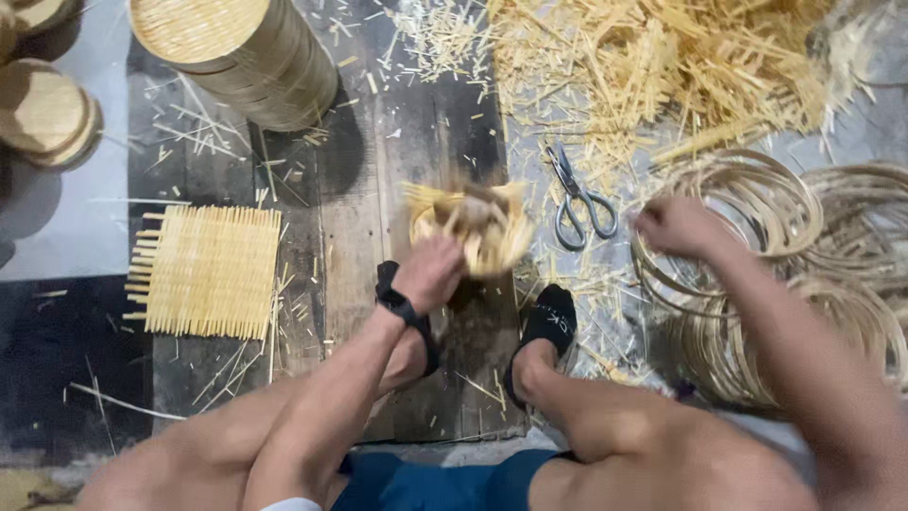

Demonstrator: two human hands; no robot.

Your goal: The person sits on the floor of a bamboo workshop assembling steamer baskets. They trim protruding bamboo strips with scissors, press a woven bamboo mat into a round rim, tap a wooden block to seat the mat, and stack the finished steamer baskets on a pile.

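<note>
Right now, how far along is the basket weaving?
Done: a tall stack of finished woven rounds stands at the top, and a flat woven mat lies ready on the boards. In hand: the left hand grips a half-shaped, blurred woven piece; the right hand reaches the bamboo rings. Left: the piece has no ring, many rings unused, scissors idle.

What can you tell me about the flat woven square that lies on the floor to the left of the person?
The woven mat is a flat, roughly square piece of pale yellow strips, bamboo by the look, woven closely. Loose strip ends stick out along its left edge and bottom edge, so its border looks untrimmed. It lies flat on dark wooden boards, left of the person's left hand. No hand touches it. Thin loose splinters lie around it.
</note>
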